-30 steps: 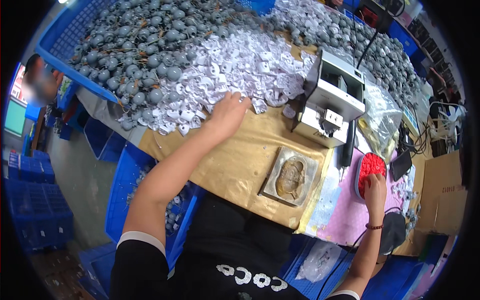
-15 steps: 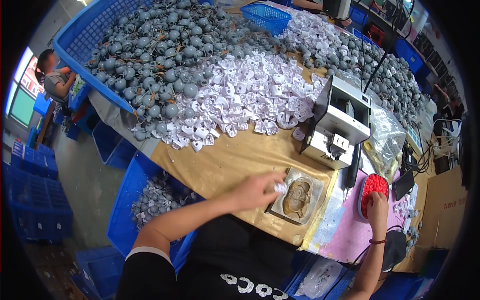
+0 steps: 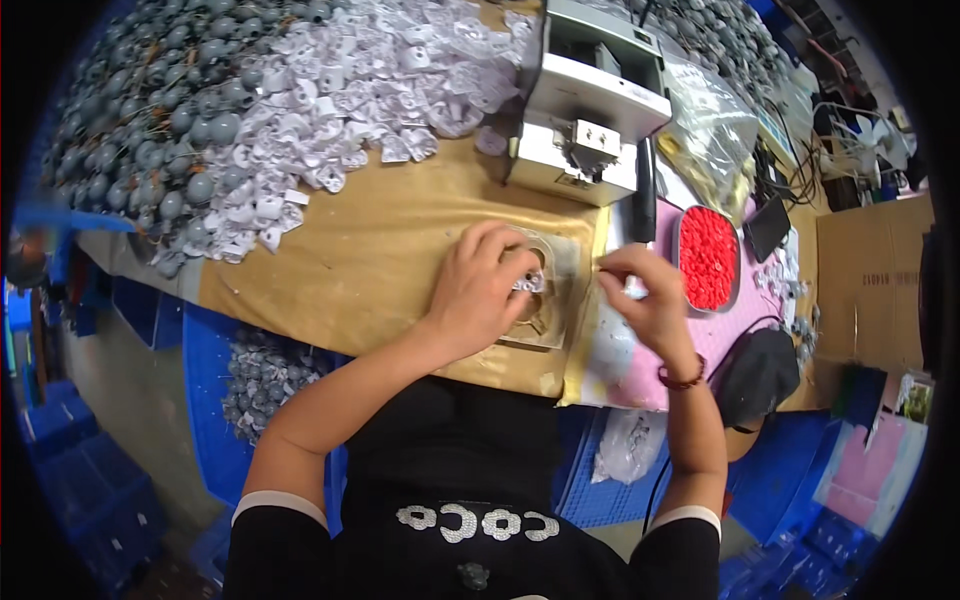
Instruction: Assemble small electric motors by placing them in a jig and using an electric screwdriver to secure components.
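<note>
My left hand (image 3: 478,292) is curled over a square metal fixture block (image 3: 566,270) with a rounded hollow. Its fingers close on a small white plastic part (image 3: 529,282) above that hollow, and they partly cover the part. To the right of the block, my right hand (image 3: 648,300) has thumb and forefinger pinched together. Whatever lies between those fingertips is too small to make out. Just beyond my right hand stands a tray (image 3: 738,270) with small red pieces (image 3: 708,258).
White plastic parts (image 3: 400,70) and grey round parts (image 3: 160,130) are heaped at the back left. A white-and-black machine (image 3: 590,110) stands behind the block. A blue bin (image 3: 210,400) holding grey parts is below the table edge. A cardboard box (image 3: 870,290) stands at right.
My right hand has left the red pieces and come left beside the fixture block. My left hand has stayed by the block with the white part. The view has shifted, facing more downward.
</note>
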The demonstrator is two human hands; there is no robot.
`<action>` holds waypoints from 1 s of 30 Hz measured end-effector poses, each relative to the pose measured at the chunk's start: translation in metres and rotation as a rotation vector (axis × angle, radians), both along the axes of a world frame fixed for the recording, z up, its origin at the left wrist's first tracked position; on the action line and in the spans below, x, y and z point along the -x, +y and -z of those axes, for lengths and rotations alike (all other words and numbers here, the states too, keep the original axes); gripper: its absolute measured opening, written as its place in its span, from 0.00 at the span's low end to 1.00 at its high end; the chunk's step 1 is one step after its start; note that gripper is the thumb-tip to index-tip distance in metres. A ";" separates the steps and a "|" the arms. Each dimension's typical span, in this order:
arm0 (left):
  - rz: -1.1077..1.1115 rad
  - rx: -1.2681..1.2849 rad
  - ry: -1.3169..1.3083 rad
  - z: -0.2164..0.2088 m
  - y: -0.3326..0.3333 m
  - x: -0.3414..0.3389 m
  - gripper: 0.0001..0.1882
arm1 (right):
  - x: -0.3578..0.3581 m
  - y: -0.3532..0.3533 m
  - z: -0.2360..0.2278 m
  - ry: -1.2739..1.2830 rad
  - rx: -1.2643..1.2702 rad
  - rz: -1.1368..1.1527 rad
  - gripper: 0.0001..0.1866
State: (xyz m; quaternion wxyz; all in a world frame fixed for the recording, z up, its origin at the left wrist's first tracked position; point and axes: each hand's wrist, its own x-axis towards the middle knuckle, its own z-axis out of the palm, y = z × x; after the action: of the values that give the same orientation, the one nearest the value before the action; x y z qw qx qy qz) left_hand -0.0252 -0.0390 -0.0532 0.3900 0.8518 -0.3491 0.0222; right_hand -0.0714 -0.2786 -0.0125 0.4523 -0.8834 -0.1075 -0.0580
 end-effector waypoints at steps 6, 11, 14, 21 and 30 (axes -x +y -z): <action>-0.006 0.083 0.171 -0.014 0.006 -0.008 0.26 | -0.021 0.048 0.021 -0.292 0.163 -0.208 0.13; -0.084 0.040 -0.129 -0.040 0.081 -0.072 0.25 | -0.017 0.054 0.031 -0.411 0.363 -0.269 0.16; -0.329 0.031 -0.355 -0.077 0.141 -0.140 0.16 | -0.005 0.053 0.031 -0.338 0.383 -0.208 0.21; -0.939 -0.381 -0.608 -0.112 0.272 -0.329 0.14 | -0.002 0.064 0.026 -0.275 0.442 -0.121 0.19; -0.905 -0.439 -0.115 -0.100 0.295 -0.394 0.18 | 0.001 0.049 0.042 -0.152 0.083 -0.006 0.23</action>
State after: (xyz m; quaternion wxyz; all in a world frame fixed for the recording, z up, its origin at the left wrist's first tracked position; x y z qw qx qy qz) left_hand 0.3691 0.2560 0.0466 0.1330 0.9771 0.0376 0.1620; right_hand -0.0721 -0.2296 -0.0544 0.4061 -0.8942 -0.1464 -0.1189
